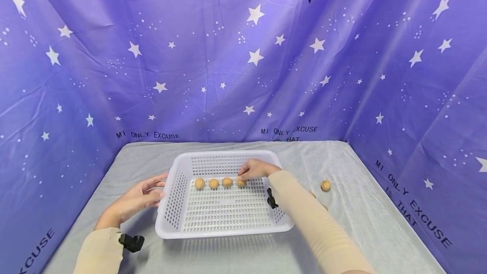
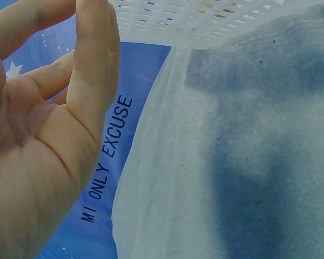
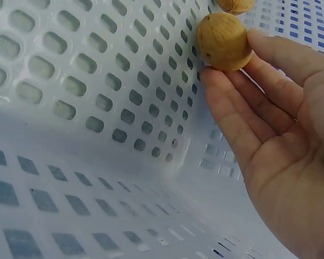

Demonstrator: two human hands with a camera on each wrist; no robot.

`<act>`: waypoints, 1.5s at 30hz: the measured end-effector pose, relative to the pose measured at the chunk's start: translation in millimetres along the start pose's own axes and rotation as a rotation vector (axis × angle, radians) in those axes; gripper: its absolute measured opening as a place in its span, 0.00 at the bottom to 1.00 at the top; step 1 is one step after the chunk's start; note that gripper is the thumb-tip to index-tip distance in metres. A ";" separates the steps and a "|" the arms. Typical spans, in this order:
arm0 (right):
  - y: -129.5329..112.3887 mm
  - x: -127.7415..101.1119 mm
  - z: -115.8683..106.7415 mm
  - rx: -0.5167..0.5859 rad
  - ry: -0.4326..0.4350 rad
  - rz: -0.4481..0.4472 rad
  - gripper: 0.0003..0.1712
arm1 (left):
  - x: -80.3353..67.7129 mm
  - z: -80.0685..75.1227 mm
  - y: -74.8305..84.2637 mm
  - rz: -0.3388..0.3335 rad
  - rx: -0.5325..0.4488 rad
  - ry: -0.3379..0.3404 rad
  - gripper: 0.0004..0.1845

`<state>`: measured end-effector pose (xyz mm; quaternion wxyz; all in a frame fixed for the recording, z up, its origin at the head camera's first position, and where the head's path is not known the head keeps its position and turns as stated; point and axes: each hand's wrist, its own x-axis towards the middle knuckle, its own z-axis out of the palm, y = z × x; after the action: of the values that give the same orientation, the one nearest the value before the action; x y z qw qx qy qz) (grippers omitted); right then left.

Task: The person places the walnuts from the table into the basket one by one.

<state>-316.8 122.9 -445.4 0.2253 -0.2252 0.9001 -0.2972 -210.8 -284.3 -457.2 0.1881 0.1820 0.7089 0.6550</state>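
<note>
Head view shows a purple star-printed backdrop (image 1: 243,54) closing in three sides of a table under a grey cloth (image 1: 342,231). At the middle of the cloth stands a white perforated basket (image 1: 224,234), its long side toward the person.

Both forearms wear beige sleeves, each with a small black camera mount at the wrist. The left hand (image 1: 138,198) rests just outside the basket's left wall, fingers relaxed and loosely spread, tips at or very near the rim; the left wrist view shows the palm open with nothing in it and the basket's edge above it. The right hand (image 1: 255,169) reaches over the right wall into the basket, its fingertips (image 3: 259,81) down on a round tan ball (image 3: 224,42). In the right wrist view the fingers lie nearly straight, their tips touching the ball against the perforated floor, not curled round it.

That ball is the right end of a row of four on the basket floor near the far wall. The other three balls (image 1: 214,183) lie in line to its left, close together but apart. One more ball (image 1: 325,185) lies on the cloth outside the basket, to the right, well apart from the hand.
</note>
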 end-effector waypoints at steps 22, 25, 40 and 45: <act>-19.8 -30.6 -65.2 -0.085 -0.034 -0.055 0.27 | 2.1 -4.3 -4.7 0.018 -0.013 -0.015 0.36; -15.3 -41.6 -77.0 -0.079 -0.016 -0.075 0.27 | 2.1 -4.6 -4.9 0.020 -0.010 -0.017 0.36; 60.6 -111.8 -116.0 -0.026 0.100 -0.056 0.25 | 0.0 -3.8 -3.2 0.054 -0.018 -0.030 0.35; 93.3 -136.7 -118.6 0.053 0.095 -0.002 0.26 | 0.4 -2.5 -4.0 0.052 -0.022 -0.032 0.35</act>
<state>-297.1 315.4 -382.0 0.1880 -0.2057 0.9014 -0.3313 -212.4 -286.6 -461.0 0.1841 0.2088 0.6937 0.6643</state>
